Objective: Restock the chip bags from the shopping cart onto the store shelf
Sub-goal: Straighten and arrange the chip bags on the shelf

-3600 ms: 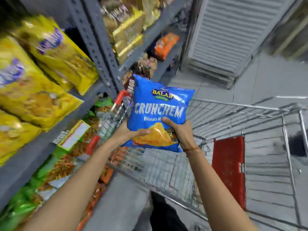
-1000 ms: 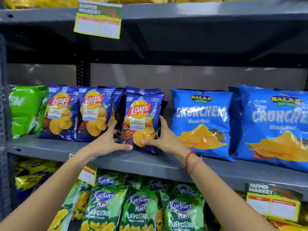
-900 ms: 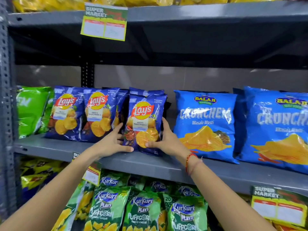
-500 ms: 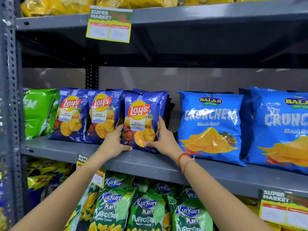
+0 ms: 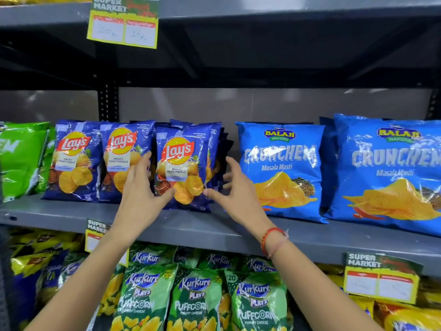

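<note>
Lay's bag: we read "Lay's" and "India's Magic Masala" on the dark blue Lay's bag (image 5: 183, 168), upright on the grey shelf (image 5: 71, 217) at the front of its row, with more bags behind.
Left hand: our left hand (image 5: 140, 194) has a wide grip, the thumb touching the bag's lower left corner.
Right hand: our right hand (image 5: 235, 189) has a wide grip too, thumb tip at the bag's lower right edge, fingers spread beside the row.
Neighbours: two more Lay's bags (image 5: 97, 161) to the left; "Balaji Wafers Crunchem Masala Masti" bags (image 5: 281, 168) to the right.
Below: green "Kurkure Playz Puffcorn Yummy Cheese" packs (image 5: 195, 299).
Tags: "Super Market" price tag (image 5: 123, 21) above.
Open room: we see a gap between the Lay's row and the Crunchem bags.
</note>
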`<state>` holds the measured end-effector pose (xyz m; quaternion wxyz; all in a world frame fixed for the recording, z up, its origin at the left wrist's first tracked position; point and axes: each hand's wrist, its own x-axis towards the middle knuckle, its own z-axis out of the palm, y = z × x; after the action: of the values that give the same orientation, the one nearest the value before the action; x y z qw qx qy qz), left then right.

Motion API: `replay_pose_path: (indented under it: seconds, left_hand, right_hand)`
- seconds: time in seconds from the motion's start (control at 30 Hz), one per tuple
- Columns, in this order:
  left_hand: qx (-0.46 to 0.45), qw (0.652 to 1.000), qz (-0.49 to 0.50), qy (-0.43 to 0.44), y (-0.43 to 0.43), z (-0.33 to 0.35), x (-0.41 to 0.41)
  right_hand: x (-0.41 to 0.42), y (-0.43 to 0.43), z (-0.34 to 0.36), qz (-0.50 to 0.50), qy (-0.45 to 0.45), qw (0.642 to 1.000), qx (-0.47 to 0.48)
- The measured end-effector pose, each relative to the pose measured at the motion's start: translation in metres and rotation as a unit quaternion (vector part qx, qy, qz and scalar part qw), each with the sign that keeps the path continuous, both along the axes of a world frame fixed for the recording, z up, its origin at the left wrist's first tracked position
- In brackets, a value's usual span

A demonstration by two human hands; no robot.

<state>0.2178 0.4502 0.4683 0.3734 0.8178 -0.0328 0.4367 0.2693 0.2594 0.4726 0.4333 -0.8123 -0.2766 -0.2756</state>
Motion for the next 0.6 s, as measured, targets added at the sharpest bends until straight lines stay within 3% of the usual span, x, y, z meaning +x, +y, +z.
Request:
replay_pose_path:
  seconds: [0.07, 0.17, 0.3, 0.43, 0.6]
  left_hand:
    - [0.013, 0.998, -0.009, -0.068, -0.021, 0.007, -0.003]
    - [0.029, 0.993, -0.070, -0.094, -0.055, 0.017, 0.005]
    - [0.058, 0.985, -0.159, 0.013, -0.101, 0.023, 0.032]
    - [-0.116, 0.969, -0.192, 0.099, -0.138, 0.028, 0.063]
    - [-0.298, 0.910, -0.215, 0.194, -0.159, 0.024, 0.101]
  right_hand:
    - [-0.009, -0.022, 0.006, -0.025, -0.041, 0.998, 0.032]
    - [-0.010, -0.060, 0.013, -0.096, -0.105, 0.986, 0.087]
    - [0.001, -0.111, 0.017, -0.200, -0.143, 0.960, 0.133]
    - [0.013, -0.134, 0.011, -0.193, -0.023, 0.967, 0.165]
    - [0.016, -0.133, 0.016, -0.106, 0.146, 0.951, 0.250]
